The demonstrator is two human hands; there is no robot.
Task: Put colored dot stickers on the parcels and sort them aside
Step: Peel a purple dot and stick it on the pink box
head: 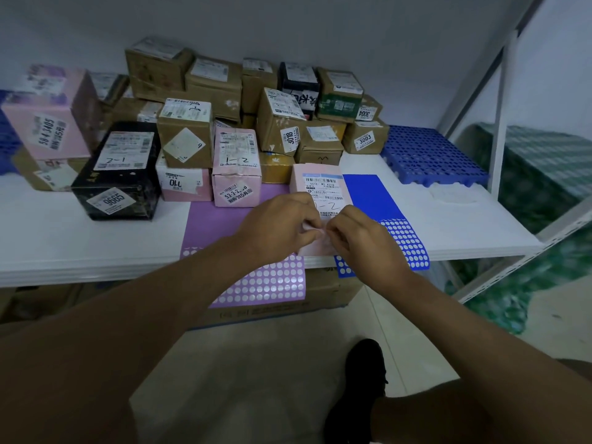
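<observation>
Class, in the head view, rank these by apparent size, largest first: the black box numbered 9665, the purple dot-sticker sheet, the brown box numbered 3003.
1. Purple dot-sticker sheet, though it lies nearer the camera.
2. Black box numbered 9665.
3. Brown box numbered 3003, farthest back, so its smallness is partly distance.

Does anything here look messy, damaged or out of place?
Yes. The purple sticker sheet and blue sheet droop over the shelf's front edge. A brown box in the pile sits tilted, and the pink box looks scuffed.
</observation>
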